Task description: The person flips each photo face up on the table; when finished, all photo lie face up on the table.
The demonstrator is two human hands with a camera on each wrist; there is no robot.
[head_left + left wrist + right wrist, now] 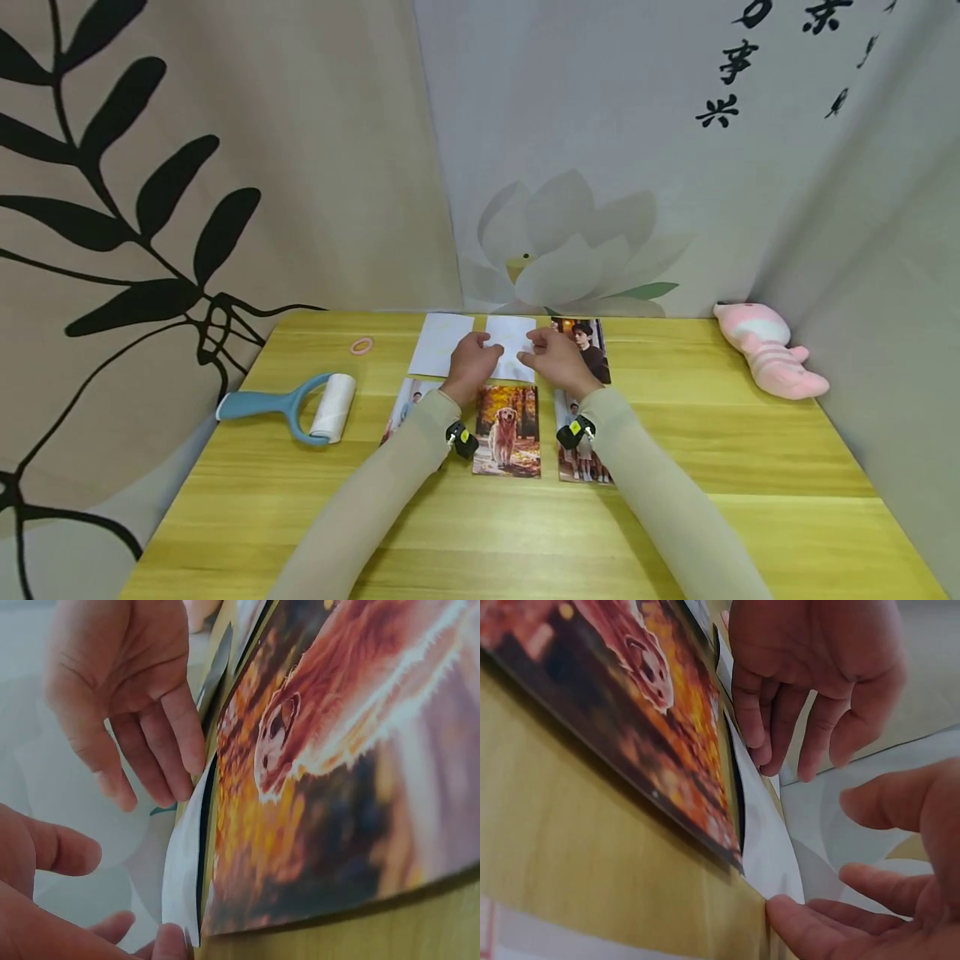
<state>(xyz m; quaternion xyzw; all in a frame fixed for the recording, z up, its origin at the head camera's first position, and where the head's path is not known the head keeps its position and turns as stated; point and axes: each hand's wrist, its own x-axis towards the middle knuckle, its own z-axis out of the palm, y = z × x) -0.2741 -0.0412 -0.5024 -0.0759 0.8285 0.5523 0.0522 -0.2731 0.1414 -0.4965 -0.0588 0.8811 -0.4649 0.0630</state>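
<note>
A white blank-faced card [512,333] lies flat at the table's far side, between both hands. My left hand [472,367] touches its left edge with loosely bent fingers; my right hand [561,363] rests fingers along its right edge. In the left wrist view, the left fingertips [171,943] meet one end of the card, which bows slightly up. Directly nearer is a photo of a golden dog [507,432]. Another white card [441,343] lies left of the hands. Under the right hand, a photo of a dark-haired person [594,354] is partly covered.
Two more photos, one at the left [405,407] and one at the right [581,468], lie partly beneath the forearms. At the left are a blue-handled lint roller [288,406] with a white roll and a pink ring [362,346]. A pink plush toy [768,350] lies far right.
</note>
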